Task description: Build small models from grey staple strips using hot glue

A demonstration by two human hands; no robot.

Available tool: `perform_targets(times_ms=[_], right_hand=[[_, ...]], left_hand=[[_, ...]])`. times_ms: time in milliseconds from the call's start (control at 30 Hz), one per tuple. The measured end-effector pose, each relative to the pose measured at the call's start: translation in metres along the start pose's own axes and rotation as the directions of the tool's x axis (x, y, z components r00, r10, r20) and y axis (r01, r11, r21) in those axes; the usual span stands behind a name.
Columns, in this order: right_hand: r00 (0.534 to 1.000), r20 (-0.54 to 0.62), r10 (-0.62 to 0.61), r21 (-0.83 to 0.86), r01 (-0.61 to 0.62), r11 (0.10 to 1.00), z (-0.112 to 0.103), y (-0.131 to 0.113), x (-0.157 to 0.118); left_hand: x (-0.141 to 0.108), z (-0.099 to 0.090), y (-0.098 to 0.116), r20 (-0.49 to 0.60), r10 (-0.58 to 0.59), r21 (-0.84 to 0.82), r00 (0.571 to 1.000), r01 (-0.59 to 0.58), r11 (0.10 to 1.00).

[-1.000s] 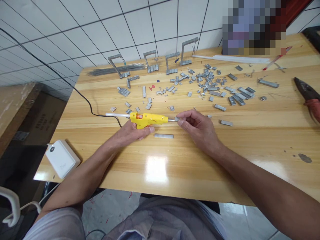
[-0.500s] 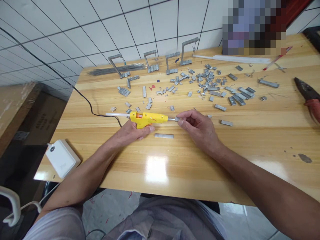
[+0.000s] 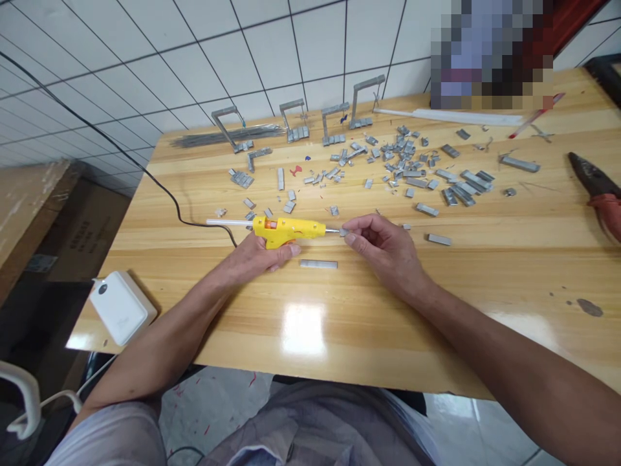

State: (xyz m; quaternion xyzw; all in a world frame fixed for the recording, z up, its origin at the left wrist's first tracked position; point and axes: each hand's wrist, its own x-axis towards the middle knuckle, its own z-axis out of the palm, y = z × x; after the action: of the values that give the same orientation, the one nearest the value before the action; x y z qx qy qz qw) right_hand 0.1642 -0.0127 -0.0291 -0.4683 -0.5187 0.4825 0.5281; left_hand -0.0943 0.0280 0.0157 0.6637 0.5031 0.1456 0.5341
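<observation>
My left hand (image 3: 269,254) is wrapped round the handle of a yellow hot glue gun (image 3: 295,229), which lies level with its nozzle to the right. A clear glue stick (image 3: 228,222) juts from its back end. Between thumb and forefinger, my right hand (image 3: 383,244) pinches a small grey metal staple piece (image 3: 343,232) at the nozzle tip; the fingers hide part of it. Just below the gun a longer strip of staples (image 3: 318,264) lies flat on the wooden table (image 3: 369,343).
Several small frames built of staples (image 3: 334,123) stand along the tiled wall. Loose staple pieces (image 3: 412,165) are scattered mid-table. Red-handled pliers (image 3: 604,200) lie at the right, a white box-shaped device (image 3: 121,307) at the left edge. A black cord (image 3: 160,184) crosses the left side.
</observation>
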Motion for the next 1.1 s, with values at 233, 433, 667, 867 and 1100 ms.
perform_targets(times_ms=[233, 433, 667, 867, 1100], right_hand=[[1.000, -0.002, 0.012, -0.001, -0.012, 1.000, -0.0003, -0.0010, -0.0003], [1.000, -0.001, 0.006, 0.008, -0.006, 1.000, -0.0006, -0.0011, -0.0006], [1.000, -0.005, 0.015, 0.012, -0.015, 1.000, -0.0003, -0.0011, -0.0007], [1.000, -0.001, 0.009, -0.003, -0.009, 1.000, -0.0005, -0.0008, -0.0009], [1.000, 0.006, 0.009, -0.034, -0.009, 0.999, -0.0007, -0.0017, -0.0009]], left_hand=[[-0.0008, 0.0004, -0.0011, -0.012, -0.014, -0.002, 1.000, 0.014, 1.000], [0.0001, 0.0001, -0.0036, -0.011, -0.010, -0.001, 1.000, 0.010, 1.000], [-0.0001, -0.0001, -0.0032, -0.003, -0.006, -0.001, 1.000, 0.006, 1.000], [-0.0005, 0.0008, -0.0002, -0.007, -0.008, 0.007, 1.000, 0.008, 1.000], [-0.0007, 0.0010, 0.0003, -0.006, -0.011, -0.005, 1.000, 0.011, 1.000]])
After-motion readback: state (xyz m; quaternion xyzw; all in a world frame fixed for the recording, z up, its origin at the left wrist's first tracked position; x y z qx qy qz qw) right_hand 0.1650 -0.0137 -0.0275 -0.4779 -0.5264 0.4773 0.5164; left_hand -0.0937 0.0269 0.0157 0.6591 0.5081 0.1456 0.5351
